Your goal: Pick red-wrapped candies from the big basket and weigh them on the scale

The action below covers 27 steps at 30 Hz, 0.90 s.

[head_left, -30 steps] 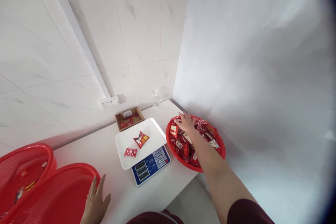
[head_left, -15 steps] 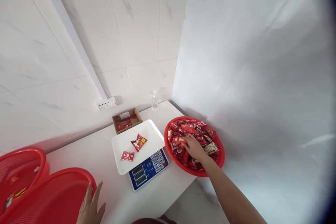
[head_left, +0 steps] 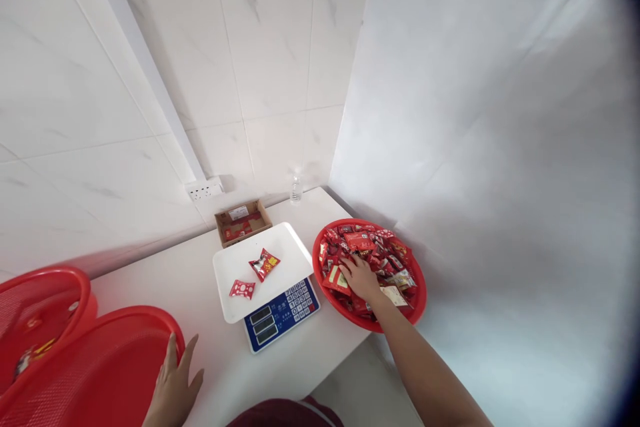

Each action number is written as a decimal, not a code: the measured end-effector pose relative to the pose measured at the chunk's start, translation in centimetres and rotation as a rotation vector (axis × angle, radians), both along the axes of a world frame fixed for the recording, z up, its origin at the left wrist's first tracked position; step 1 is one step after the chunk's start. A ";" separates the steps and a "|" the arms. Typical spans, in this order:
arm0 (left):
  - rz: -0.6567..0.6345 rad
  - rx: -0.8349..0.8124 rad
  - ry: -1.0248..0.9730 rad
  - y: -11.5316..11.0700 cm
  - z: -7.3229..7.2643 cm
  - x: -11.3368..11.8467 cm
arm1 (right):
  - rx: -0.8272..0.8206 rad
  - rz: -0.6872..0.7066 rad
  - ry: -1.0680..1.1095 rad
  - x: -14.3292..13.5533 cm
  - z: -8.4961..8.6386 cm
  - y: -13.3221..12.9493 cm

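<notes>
My right hand (head_left: pixel 361 278) reaches into a round red basket (head_left: pixel 419 307) heaped with small wrapped snack packets (head_left: pixel 361 240). Its fingers rest among the packets, and whether they grip one is hidden. My left hand (head_left: pixel 175 377) has its fingers spread at the rim of a large red basket (head_left: pixel 115 360) on the left. Between the hands stands a scale with a white pan (head_left: pixel 287 247) and a blue keypad panel (head_left: pixel 283 317). On the pan lie a red and yellow packet (head_left: pixel 264 265) and a red packet with white dots (head_left: pixel 243 289).
Behind the scale is a cardboard box (head_left: pixel 243 221) with red packets inside. A clear plastic bottle (head_left: pixel 296 189) stands by the wall. Another red basket (head_left: pixel 45 280) with a few packets is at far left. A socket strip (head_left: pixel 204 189) sits on the tiled wall.
My right hand has shifted slightly within the packets, and some packets around it have moved. My left hand stays at the basket rim. Both packets remain on the pan.
</notes>
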<state>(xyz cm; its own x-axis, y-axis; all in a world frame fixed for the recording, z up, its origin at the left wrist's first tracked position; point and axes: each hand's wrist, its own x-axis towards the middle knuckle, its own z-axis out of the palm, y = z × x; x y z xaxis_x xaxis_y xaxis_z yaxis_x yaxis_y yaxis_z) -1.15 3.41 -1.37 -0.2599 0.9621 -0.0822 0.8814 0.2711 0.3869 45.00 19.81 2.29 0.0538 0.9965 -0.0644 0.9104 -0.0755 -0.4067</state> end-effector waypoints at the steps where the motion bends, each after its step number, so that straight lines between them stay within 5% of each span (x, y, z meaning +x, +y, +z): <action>1: 0.000 -0.001 0.008 0.0 0.1 0.1 | 0.032 0.001 0.008 0.1 -0.3 -0.1; 7: -0.008 -0.028 0.047 0.0 0.9 0.6 | 0.099 -0.059 0.112 1.9 -1.2 0.7; 14: -0.016 -0.037 0.074 -0.1 1.0 0.7 | 0.194 -0.317 0.257 3.8 0.8 1.5; 20: -0.021 -0.054 0.106 -0.1 0.8 0.6 | -0.211 -0.002 0.124 3.5 0.4 0.4; 27: -0.060 -0.072 0.136 -0.1 1.0 0.6 | -0.089 -0.064 0.021 3.1 -0.7 -1.0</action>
<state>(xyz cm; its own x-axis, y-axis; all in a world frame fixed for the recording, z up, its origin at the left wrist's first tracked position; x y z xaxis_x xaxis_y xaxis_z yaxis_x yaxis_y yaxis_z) -0.60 3.31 -0.33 -0.2155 0.9692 -0.1195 0.9398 0.2390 0.2444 48.07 18.84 1.56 0.1153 0.9812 -0.1545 0.8940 -0.1703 -0.4145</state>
